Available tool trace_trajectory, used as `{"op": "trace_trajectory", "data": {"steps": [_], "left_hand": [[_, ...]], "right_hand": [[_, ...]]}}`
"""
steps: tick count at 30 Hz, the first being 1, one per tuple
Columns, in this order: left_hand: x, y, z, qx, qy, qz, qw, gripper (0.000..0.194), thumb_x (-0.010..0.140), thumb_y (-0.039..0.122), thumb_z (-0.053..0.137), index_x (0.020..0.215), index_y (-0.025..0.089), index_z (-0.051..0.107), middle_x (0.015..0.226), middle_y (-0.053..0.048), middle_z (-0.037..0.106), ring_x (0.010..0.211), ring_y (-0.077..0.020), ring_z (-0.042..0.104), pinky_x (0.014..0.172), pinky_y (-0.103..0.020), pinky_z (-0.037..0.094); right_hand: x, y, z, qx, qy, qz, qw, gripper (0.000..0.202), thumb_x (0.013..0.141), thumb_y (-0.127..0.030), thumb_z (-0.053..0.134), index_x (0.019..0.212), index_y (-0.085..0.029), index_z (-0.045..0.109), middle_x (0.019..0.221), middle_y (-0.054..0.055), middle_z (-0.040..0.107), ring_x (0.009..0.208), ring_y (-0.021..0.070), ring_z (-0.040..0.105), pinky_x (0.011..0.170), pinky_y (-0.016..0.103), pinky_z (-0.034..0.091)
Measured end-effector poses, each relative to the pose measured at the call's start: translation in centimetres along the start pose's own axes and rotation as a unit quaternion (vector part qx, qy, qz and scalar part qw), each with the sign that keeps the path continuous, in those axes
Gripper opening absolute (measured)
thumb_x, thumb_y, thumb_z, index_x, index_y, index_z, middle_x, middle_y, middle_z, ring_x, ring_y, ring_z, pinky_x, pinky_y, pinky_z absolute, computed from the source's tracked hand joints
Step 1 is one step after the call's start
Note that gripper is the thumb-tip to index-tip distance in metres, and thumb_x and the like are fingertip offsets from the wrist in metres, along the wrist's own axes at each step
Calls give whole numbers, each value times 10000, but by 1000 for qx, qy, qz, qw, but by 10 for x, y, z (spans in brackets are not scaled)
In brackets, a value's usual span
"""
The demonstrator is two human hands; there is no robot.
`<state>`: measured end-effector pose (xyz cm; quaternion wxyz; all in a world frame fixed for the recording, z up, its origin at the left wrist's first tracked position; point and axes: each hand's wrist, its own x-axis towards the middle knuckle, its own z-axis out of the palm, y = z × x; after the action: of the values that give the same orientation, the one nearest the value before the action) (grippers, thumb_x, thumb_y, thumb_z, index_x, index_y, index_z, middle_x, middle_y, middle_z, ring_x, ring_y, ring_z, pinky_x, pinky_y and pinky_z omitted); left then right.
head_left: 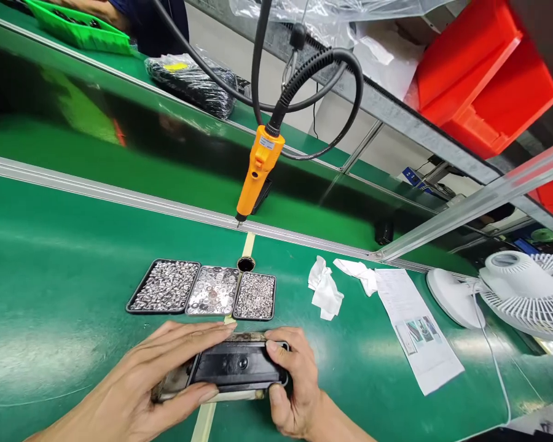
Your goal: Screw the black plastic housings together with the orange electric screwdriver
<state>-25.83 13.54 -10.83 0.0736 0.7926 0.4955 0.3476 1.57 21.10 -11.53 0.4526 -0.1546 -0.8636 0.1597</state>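
While both hands press on it from either end, the black plastic part (239, 366) lies flat on the green table (50, 276) at the near edge, the left hand (142, 380) with its grip clamped on the part's left end, fingers over the top and thumb below, and the right hand (292, 383) with its grip clamped on the right end. Just beyond the part sit three small trays (203, 288) side by side, filled with small metal screws and washers. An orange electric screwdriver (257, 172) hangs on its black cable above them, tip near the metal rail. To the right lie white cloths (325, 288), a printed sheet (415, 325) and a white fan (529, 294). Red bins (479, 80) stand on a shelf overhead.
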Motion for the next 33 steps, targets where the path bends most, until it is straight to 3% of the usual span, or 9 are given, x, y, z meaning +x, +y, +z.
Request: {"op": "trace_trajectory", "data": {"steps": [5, 12, 19, 25, 33], "left_hand": [[-9, 2, 11, -77, 9, -94, 993, 474, 1003, 549, 606, 1456, 422, 545, 1432, 33, 700, 1306, -240, 657, 1076, -381, 566], [-10, 2, 11, -28, 2, -17, 999, 604, 969, 516, 662, 1535, 380, 502, 1436, 6, 702, 1265, -260, 689, 1087, -372, 541], [-11, 13, 16, -67, 11, -90, 994, 473, 1029, 596, 540, 1475, 440, 517, 1427, 71, 682, 1323, -223, 600, 1166, -356, 390], [-14, 9, 16, -96, 17, -89, 991, 436, 1035, 539, 523, 1441, 382, 545, 1395, -10, 689, 1283, -277, 605, 1122, -423, 440], [-12, 3, 12, 0, 12, -20, 1000, 506, 1029, 489, 553, 1511, 344, 499, 1391, -33, 706, 1227, -246, 657, 1026, -348, 541]], "right_hand": [[2, 3, 8, 4, 26, -2, 1000, 456, 1005, -364, 402, 1389, -143, 507, 1126, 153, 631, 1009, 268, 641, 782, 448, 575], [1, 11, 3, 2, 34, -39, 999, 477, 977, -365, 409, 1372, -125, 526, 1074, 140, 665, 950, 248, 680, 709, 392, 554], [-3, 6, 4, -32, -7, -17, 999, 551, 1026, -478, 399, 1456, -134, 415, 1151, 152, 618, 1008, 259, 640, 746, 399, 560], [-2, 6, 7, -41, -34, -32, 998, 660, 1047, -530, 477, 1560, -153, 303, 1228, 164, 610, 1045, 255, 621, 779, 396, 574], [5, 10, -1, -29, -62, -16, 998, 593, 1059, -546, 481, 1491, -151, 385, 1245, 176, 609, 1052, 261, 607, 800, 419, 584]]}}
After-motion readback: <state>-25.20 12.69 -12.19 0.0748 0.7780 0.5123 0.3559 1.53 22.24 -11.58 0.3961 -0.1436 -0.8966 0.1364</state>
